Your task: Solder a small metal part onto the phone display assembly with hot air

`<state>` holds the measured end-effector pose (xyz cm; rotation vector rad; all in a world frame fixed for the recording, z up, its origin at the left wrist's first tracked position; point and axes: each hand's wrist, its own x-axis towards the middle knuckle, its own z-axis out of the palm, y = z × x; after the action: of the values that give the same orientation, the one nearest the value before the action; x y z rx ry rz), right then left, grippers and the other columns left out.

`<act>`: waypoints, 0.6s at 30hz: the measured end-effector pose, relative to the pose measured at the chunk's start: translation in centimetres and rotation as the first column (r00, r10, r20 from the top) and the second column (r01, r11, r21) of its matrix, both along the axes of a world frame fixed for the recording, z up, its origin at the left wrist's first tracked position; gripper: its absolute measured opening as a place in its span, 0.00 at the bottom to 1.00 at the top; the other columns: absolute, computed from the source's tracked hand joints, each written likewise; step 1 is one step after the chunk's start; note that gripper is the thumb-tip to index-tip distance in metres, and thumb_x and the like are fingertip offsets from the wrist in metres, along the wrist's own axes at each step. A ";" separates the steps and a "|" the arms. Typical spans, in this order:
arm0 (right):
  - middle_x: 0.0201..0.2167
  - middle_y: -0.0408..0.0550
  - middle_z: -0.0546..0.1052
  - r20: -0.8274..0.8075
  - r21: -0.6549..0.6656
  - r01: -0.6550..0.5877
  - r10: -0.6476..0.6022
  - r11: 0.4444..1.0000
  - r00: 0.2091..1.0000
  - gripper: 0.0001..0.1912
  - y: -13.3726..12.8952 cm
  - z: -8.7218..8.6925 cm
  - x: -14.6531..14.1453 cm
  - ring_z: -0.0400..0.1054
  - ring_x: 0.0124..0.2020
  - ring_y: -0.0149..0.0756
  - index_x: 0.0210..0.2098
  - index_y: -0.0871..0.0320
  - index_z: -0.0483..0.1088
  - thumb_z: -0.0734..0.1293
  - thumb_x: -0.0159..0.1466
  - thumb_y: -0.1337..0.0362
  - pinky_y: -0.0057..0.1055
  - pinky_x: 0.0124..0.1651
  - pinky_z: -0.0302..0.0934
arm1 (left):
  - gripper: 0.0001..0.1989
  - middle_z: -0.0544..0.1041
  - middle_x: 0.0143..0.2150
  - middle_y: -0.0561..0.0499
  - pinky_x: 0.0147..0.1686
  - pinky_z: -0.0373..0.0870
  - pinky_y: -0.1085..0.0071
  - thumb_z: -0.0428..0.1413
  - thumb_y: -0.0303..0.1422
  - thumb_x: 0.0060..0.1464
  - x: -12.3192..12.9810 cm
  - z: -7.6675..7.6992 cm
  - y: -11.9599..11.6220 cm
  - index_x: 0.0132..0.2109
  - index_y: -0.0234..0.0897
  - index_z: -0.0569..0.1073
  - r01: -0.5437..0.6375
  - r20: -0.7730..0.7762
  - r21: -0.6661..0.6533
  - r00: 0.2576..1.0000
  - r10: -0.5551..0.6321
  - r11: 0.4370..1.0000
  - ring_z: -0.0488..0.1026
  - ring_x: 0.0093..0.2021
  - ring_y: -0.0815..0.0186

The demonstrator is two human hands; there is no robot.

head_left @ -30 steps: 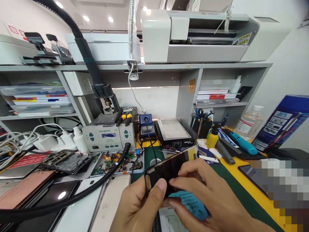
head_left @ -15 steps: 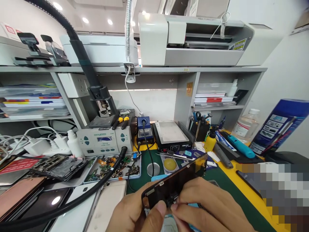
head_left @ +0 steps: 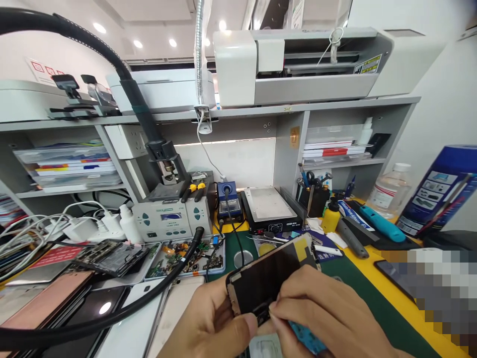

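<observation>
My left hand (head_left: 212, 318) grips a phone screen (head_left: 274, 273) by its left end, the thumb lying along the near edge. The screen's dark inner side is tilted toward me, with a yellowish patch at the far right corner. My right hand (head_left: 320, 308) is closed in a pinch at the near edge, against a small dark part (head_left: 263, 311) beside my left thumb. The fingertips hide much of that part, and I cannot make out its kind. Below the right hand, a blue textured thing (head_left: 307, 340) is partly covered.
Behind the screen stand a hot plate (head_left: 270, 206) and a soldering-iron holder (head_left: 229, 206). A rework station (head_left: 171, 219), a tray of circuit boards (head_left: 219, 268) and several phones lie left, crossed by a black hose (head_left: 164, 283). A yellow bottle (head_left: 330, 219) and tools stand right.
The phone screen has tipped so more of its dark inner side and yellowish patch face me. Both hands stay on it. The camera view has shifted slightly, moving the bench rightward in the picture.
</observation>
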<state>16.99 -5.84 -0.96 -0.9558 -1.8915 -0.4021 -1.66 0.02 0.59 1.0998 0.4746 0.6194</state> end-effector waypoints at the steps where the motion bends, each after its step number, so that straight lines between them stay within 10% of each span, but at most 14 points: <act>1: 0.27 0.48 0.77 -0.006 0.000 -0.003 0.003 1.000 1.000 0.10 -0.1 0.0 0.0 0.71 0.29 0.36 0.33 0.59 0.75 0.66 0.58 0.79 0.31 0.31 0.67 | 0.24 0.80 0.50 0.48 0.60 0.65 0.58 0.69 0.35 0.48 0.0 0.0 0.0 0.54 0.45 0.79 0.017 0.019 -0.048 1.000 -0.016 0.999 0.72 0.57 0.50; 18: 0.29 0.50 0.77 -0.003 0.000 0.035 -0.035 0.999 0.999 0.10 -1.0 0.1 0.0 0.70 0.32 0.40 0.36 0.59 0.75 0.67 0.59 0.78 0.36 0.33 0.68 | 0.19 0.81 0.49 0.44 0.62 0.63 0.48 0.62 0.22 0.46 0.1 -0.4 0.2 0.47 0.40 0.81 0.076 0.219 -0.228 0.976 -0.025 0.971 0.73 0.58 0.49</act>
<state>16.99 -6.88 -0.87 -0.9896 -1.8744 -0.4209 -1.52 0.25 0.15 0.8070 0.3222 0.6122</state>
